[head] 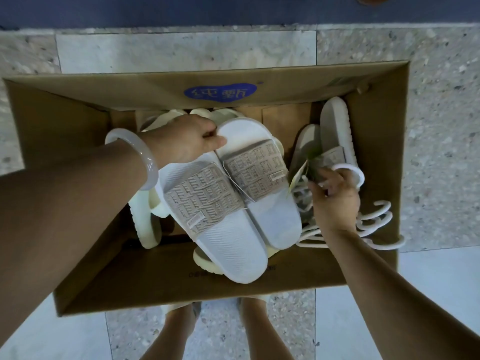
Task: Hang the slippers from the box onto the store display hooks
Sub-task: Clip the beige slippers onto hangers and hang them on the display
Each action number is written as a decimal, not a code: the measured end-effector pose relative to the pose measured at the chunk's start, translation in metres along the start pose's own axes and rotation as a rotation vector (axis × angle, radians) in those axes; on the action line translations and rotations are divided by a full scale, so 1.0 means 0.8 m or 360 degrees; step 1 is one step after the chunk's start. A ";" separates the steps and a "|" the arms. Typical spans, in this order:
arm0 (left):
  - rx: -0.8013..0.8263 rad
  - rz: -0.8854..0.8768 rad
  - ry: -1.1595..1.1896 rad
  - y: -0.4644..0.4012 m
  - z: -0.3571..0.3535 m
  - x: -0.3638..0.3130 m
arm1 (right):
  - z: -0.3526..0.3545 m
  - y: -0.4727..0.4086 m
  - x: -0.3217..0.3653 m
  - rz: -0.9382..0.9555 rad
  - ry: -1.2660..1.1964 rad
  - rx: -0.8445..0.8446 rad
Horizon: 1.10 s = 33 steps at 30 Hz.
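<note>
While both hands reach into the box (pixel 78 120), left hand (pixel 181 140) grips white slippers (pixel 226 198), right hand (pixel 335 196) pinches hanger hook (pixel 349 172).

slipper pair (pixel 228 193) in box (pixel 78 141), hangers (pixel 374 222) right

A shop floor, I'd say: speckled stone tiles (pixel 181 48) under my cardboard box (pixel 376 81) of tagged slippers (pixel 228 193) and plastic hangers (pixel 374 219).

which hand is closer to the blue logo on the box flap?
Left. The left hand grips the white slipper pair just below the blue logo. The right hand is farther down and right, fingers on a white hanger hook.
</note>
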<state>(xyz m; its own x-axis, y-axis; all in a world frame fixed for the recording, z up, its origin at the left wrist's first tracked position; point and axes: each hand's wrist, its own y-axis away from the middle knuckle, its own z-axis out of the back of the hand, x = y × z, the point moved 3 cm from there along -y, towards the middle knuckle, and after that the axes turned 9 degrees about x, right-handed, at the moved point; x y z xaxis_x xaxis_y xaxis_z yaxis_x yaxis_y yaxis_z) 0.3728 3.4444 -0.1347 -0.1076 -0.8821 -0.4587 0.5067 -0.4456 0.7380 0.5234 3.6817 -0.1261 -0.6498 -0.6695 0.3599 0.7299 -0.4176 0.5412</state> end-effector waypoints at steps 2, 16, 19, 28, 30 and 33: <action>0.0005 0.0012 0.0036 0.007 0.003 0.000 | 0.033 0.010 -0.001 0.0067 -0.0216 -0.0345; 0.0020 0.0113 -0.0026 0.012 0.003 -0.008 | 0.066 0.020 0.104 0.0116 -0.2107 0.0714; 0.0024 0.0113 -0.0064 0.013 0.004 -0.009 | 0.042 0.029 0.124 0.0056 -0.2253 0.0957; -0.0084 0.0019 -0.0051 0.019 0.010 -0.022 | 0.010 0.032 0.149 0.0454 -0.0572 0.1035; -0.0088 0.0010 -0.0058 0.020 0.011 -0.023 | 0.010 0.030 0.150 0.0528 -0.0477 0.1021; -0.0085 0.0027 -0.0054 0.020 0.011 -0.022 | 0.009 0.031 0.147 0.0471 -0.0567 0.0937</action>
<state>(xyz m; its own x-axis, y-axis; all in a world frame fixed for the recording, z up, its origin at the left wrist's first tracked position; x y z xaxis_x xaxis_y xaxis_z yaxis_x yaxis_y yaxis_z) 0.3750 3.4514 -0.1107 -0.1269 -0.8945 -0.4287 0.5534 -0.4225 0.7178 0.4635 3.5970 -0.0654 -0.5462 -0.4214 0.7240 0.7160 0.2138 0.6646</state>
